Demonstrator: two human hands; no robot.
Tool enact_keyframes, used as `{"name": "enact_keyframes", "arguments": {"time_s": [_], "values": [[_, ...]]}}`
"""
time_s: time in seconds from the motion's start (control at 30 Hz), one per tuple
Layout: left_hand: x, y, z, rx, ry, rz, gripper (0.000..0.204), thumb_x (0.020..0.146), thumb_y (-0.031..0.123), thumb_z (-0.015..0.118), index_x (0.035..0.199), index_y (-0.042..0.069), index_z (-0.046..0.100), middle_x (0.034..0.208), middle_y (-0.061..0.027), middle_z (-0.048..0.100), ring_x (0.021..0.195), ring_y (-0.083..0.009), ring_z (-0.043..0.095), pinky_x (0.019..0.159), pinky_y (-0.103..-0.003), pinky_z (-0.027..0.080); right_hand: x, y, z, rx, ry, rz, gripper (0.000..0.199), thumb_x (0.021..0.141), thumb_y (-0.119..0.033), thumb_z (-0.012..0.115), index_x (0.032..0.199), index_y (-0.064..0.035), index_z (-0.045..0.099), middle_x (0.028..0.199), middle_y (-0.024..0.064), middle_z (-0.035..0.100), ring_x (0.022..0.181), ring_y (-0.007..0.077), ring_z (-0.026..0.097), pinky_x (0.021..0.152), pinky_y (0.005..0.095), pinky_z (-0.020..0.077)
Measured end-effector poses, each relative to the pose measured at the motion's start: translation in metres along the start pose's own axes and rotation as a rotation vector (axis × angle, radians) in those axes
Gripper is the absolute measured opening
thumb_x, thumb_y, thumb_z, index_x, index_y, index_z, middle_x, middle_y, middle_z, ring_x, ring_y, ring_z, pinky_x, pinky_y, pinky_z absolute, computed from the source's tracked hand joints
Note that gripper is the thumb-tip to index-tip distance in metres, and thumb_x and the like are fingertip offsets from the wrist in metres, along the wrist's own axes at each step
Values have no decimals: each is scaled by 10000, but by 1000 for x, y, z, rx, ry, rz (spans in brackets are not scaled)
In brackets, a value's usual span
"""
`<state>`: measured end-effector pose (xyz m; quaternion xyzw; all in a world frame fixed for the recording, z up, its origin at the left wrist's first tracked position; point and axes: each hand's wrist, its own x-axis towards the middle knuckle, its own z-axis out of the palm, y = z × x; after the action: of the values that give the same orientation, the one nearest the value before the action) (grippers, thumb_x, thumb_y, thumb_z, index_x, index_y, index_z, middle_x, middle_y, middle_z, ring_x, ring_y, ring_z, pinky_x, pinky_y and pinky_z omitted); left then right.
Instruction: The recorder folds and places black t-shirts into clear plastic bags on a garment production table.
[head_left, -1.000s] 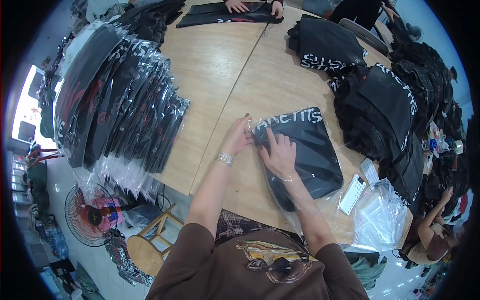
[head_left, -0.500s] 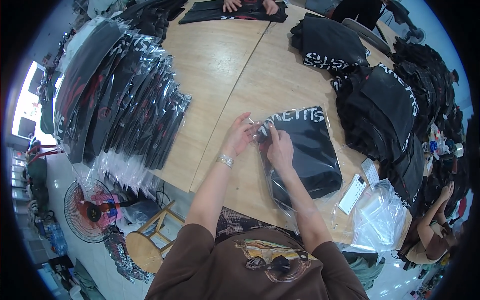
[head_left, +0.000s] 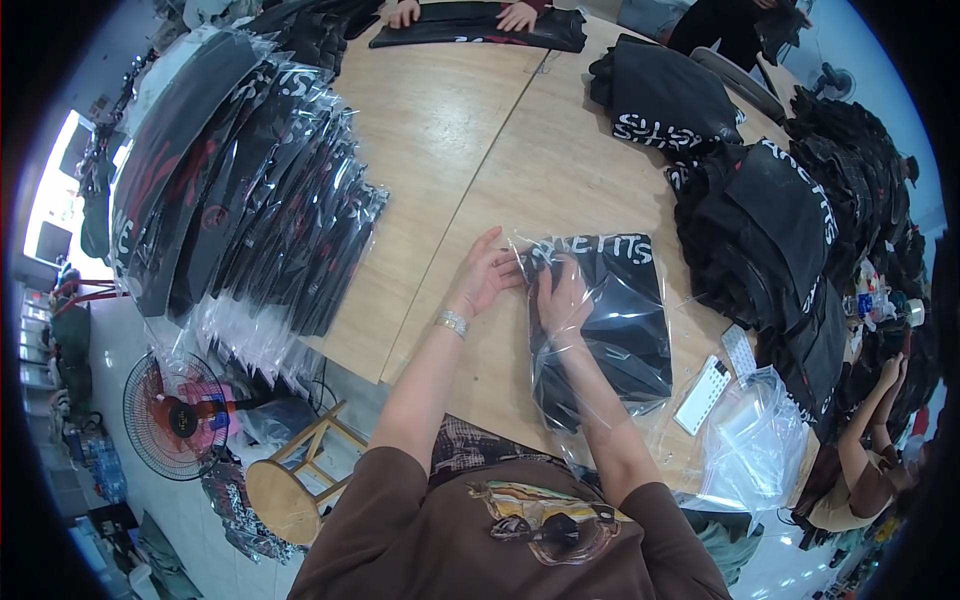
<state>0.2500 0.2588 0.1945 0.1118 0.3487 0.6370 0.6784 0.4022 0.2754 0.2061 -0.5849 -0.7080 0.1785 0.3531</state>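
In front of me on the table lies a folded black garment (head_left: 625, 345) with white lettering along its far edge, in a clear plastic bag (head_left: 548, 412). My left hand (head_left: 487, 272) is at the bag's far left corner, palm turned up and fingers stretched out, the fingertips partly hidden there. Over the garment's upper left part, my right hand (head_left: 563, 300) has its fingers bent onto the cloth at that corner. Loose clear film runs along my right forearm; I cannot tell for certain whether that hand is inside the bag.
Bagged black garments (head_left: 255, 200) stand in a long row at the left. Unbagged black garments (head_left: 750, 205) are piled at the right. Nearer are a white card (head_left: 703, 394) and clear empty bags (head_left: 755, 440). Across the table, a co-worker's hands (head_left: 517, 16) rest on a garment. A fan (head_left: 182, 416) and wooden stool (head_left: 285, 500) stand lower left.
The bagged garment's far edge has shifted slightly toward me. My right hand's pointing forefinger has bent in with the others. My left fingers have moved in against the bag's corner.
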Motion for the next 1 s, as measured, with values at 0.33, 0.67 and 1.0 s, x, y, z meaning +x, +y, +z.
{"name": "enact_keyframes", "arguments": {"time_s": [0.33, 0.67, 1.0], "values": [[1, -2, -1, 99, 23, 23, 607, 839, 92, 556, 1350, 101, 229, 1005, -108, 541, 863, -200, 570, 681, -341, 488, 1, 5, -3, -205, -367, -420, 504, 865, -290, 449, 1330, -111, 375, 1318, 153, 408, 1276, 315, 306, 1029, 577, 142], [17, -16, 15, 396, 241, 68, 562, 789, 68, 638, 1270, 35, 351, 1036, -143, 525, 844, -183, 570, 664, -309, 489, -5, 10, -21, -385, -419, -474, 509, 871, -332, 451, 1346, -169, 365, 1382, 137, 340, 1303, 330, 264, 1037, 581, 153], [41, 7, 35, 1031, 561, 625, 503, 787, 127, 634, 1235, 58, 417, 1108, -176, 525, 1005, -268, 513, 854, -347, 415, -83, 34, -106, -453, -568, -449, 561, 814, -444, 506, 1330, -250, 403, 1416, 128, 295, 1317, 322, 247, 1042, 543, 182]]}}
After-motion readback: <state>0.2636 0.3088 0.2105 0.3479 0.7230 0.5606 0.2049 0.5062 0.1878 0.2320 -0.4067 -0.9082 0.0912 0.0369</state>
